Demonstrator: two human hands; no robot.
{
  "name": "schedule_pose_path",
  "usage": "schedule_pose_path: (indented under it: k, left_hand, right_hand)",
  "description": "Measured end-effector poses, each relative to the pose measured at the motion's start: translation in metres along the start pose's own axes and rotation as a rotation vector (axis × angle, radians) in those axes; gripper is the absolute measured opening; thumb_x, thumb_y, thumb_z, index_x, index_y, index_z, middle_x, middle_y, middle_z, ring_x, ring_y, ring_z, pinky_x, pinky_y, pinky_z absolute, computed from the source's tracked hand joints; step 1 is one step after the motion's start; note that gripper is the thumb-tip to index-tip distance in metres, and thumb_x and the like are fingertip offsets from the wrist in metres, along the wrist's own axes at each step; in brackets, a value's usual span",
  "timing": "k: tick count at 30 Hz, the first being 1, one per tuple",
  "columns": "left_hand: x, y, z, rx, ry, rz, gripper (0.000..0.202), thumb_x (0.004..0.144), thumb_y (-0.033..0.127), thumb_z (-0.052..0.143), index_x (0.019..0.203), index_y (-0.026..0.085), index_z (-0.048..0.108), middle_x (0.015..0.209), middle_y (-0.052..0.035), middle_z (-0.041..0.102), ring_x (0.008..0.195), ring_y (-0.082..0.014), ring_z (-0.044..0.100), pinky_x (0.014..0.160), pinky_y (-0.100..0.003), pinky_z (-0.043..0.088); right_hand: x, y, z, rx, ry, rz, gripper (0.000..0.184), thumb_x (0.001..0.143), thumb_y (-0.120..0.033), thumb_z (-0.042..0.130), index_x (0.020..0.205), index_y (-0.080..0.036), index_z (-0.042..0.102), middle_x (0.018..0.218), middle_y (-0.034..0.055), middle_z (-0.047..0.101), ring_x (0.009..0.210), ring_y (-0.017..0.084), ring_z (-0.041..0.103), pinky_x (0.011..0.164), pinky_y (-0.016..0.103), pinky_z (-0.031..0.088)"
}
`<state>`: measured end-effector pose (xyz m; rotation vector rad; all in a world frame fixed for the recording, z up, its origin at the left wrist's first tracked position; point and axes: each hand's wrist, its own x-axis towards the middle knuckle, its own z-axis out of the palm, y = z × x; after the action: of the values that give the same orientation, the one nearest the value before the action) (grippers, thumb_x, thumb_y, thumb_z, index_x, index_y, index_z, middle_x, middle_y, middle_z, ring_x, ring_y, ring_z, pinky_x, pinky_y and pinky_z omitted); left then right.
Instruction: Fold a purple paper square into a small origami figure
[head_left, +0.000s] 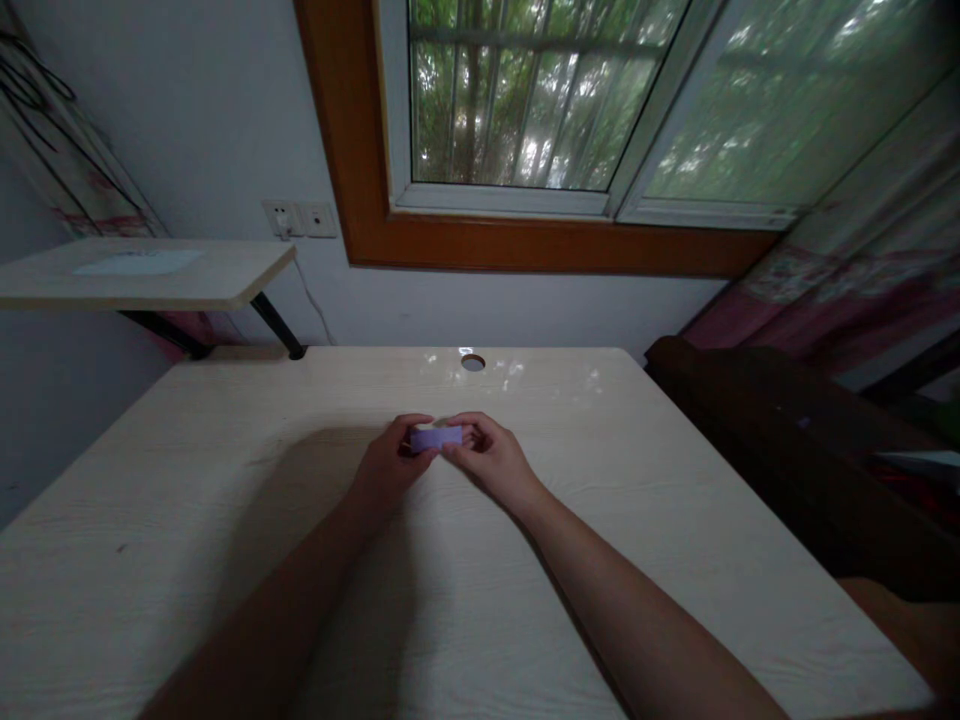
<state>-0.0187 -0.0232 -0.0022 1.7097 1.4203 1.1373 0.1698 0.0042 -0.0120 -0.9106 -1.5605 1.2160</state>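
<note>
A small purple strip [436,438], flat-faced like folded paper, is held between my two hands over the middle of the desk. My left hand [391,455] pinches its left end with thumb and fingers. At the right end, my right hand [492,450] grips it the same way, thumb along the lower edge and fingers behind. A pale patch shows just above the strip's top edge; what it is, I cannot make out. Both forearms reach in from the bottom of the view, close above the light wooden desk [480,600].
A raised shelf [142,292] on black legs stands at the desk's left back, with a pale sheet [139,262] on it. A round cable hole [473,363] sits near the back edge. Behind are sockets [300,219] and a window [517,100]. Dark brown furniture [787,440] flanks the right side.
</note>
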Motion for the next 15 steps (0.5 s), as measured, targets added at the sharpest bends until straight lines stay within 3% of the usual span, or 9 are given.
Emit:
schedule_pose_path:
  k: [9,15]
  left_hand:
    - [0.0052,-0.0062,-0.0019,-0.272,0.044,-0.022,0.042,0.076,0.026,0.072,0.115,0.021,0.058,0.077,0.0034,0.057,0.071,-0.0119,0.058,0.068,-0.024,0.048]
    - [0.0096,-0.0091,-0.0077,-0.406,0.132,-0.056,0.04,0.077,0.026,0.072,0.113,0.02,0.057,0.073,0.0042,0.06,0.069,-0.0116,0.06,0.069,-0.025,0.05]
  right_hand:
    - [0.0035,-0.0023,0.001,0.147,0.049,0.045,0.034,0.072,-0.031,0.077,0.103,-0.022,0.065,0.076,-0.0019,0.063,0.067,0.012,0.056,0.065,0.026,0.045]
    - [0.0083,0.0018,-0.0011,0.233,0.129,0.083,0.037,0.067,-0.03,0.08,0.1,-0.02,0.064,0.077,-0.001,0.065,0.07,0.013,0.059,0.069,0.028,0.047]
